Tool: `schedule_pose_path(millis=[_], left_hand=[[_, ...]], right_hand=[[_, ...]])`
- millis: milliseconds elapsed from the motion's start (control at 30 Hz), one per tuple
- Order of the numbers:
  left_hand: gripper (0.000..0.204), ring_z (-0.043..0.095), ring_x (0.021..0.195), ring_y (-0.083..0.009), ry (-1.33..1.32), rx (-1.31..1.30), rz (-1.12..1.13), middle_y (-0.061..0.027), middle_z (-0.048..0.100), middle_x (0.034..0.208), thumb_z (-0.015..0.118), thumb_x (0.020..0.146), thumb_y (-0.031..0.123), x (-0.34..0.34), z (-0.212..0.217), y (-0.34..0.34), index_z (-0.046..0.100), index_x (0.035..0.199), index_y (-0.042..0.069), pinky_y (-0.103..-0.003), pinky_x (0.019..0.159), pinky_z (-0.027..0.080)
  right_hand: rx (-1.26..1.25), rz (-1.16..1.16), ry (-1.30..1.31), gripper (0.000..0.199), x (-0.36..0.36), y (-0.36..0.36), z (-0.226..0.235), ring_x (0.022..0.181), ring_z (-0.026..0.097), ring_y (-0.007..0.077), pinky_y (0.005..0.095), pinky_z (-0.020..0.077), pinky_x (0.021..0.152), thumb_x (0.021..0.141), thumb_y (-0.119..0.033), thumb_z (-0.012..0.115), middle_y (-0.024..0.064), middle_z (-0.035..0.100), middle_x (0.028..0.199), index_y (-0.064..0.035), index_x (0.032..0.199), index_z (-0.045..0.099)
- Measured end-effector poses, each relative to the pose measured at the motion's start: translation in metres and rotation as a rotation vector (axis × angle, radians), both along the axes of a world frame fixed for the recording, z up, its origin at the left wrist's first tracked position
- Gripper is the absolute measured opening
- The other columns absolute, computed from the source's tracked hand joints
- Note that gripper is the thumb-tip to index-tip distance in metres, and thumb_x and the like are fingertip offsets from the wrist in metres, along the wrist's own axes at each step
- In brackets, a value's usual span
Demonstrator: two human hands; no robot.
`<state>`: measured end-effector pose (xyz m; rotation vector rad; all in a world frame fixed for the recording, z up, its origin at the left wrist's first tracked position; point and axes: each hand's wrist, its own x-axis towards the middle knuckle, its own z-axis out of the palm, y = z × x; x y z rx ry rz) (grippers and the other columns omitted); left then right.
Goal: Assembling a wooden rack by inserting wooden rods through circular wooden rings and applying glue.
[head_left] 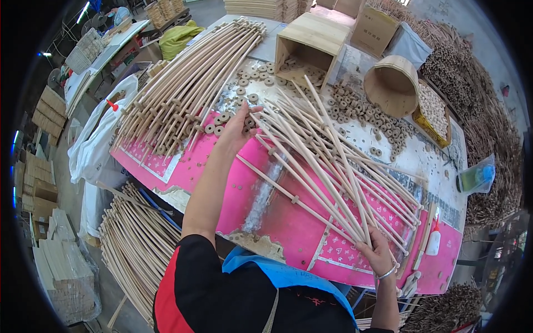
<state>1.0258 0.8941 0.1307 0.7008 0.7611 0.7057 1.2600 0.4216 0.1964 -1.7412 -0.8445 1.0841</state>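
My right hand (378, 252), a bracelet at its wrist, is closed round the near ends of several pale wooden sticks (333, 208), which fan out across the pink table covering. At the far tips of these sticks is my left hand (240, 126), its fingers apart and touching or very near the tips. Some sticks carry a small wooden ring, such as the ring (295, 199) on the nearest one. Loose wooden rings (210, 129) lie just left of my left hand. More sticks (397, 201) rest on the table beneath and to the right of the held ones.
A large bundle of ringed sticks (194, 77) covers the far left. Behind the work stand a wooden box (311, 36), a round wooden tub (391, 86) and a tray of small pale pieces (433, 111). A glue bottle (434, 240) is near the right edge; more sticks (130, 244) stand below left.
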Motion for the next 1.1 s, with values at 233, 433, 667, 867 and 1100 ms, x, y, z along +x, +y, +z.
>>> schedule_pose_path(millis=[233,433,667,867,1100], left_hand=[[0.057,0.06,0.065,-0.0101,0.021,0.018,-0.006,0.0001,0.068,0.081,0.052,0.106,0.057,0.004,0.006,-0.013,0.074,0.115,0.006,-0.022,0.052,0.046],[0.053,0.062,0.066,-0.0113,0.045,0.023,0.01,-0.0002,0.066,0.078,0.054,0.106,0.054,0.002,0.015,-0.018,0.075,0.11,0.005,-0.022,0.051,0.047],[0.046,0.06,0.067,-0.0077,0.136,0.059,0.046,0.0028,0.065,0.08,0.055,0.107,0.05,-0.008,0.014,-0.013,0.075,0.103,0.009,-0.021,0.052,0.045],[0.045,0.058,0.066,-0.0048,0.081,0.077,-0.011,0.005,0.067,0.08,0.053,0.108,0.05,-0.019,0.01,-0.012,0.072,0.108,0.01,-0.02,0.053,0.043],[0.049,0.058,0.066,-0.0055,-0.001,0.052,0.059,0.0044,0.067,0.079,0.046,0.111,0.05,-0.02,0.012,-0.019,0.072,0.108,0.008,-0.021,0.055,0.045]], right_hand=[[0.004,-0.001,0.007,0.033,0.001,-0.005,-0.019,0.092,0.058,0.0077,0.0231,0.0488,0.083,0.095,-0.007,0.073,0.0001,0.06,0.105,-0.0011,0.125,0.06],[-0.022,0.036,-0.019,0.03,-0.002,0.0,-0.019,0.087,0.055,0.0059,0.0225,0.0466,0.076,0.094,-0.008,0.074,-0.0016,0.057,0.1,-0.0026,0.12,0.059],[-0.029,0.027,0.017,0.031,-0.01,0.007,-0.009,0.089,0.055,0.0061,0.0224,0.0468,0.079,0.093,-0.009,0.076,-0.0015,0.059,0.101,-0.0028,0.119,0.06],[-0.041,0.055,-0.032,0.033,-0.009,0.013,-0.009,0.089,0.056,0.0061,0.0222,0.047,0.079,0.092,-0.008,0.077,-0.0008,0.061,0.103,-0.0024,0.119,0.059],[-0.037,0.072,-0.067,0.036,-0.009,0.017,-0.008,0.084,0.056,0.006,0.0227,0.0474,0.075,0.091,-0.01,0.079,-0.0014,0.061,0.096,-0.0012,0.121,0.062]])
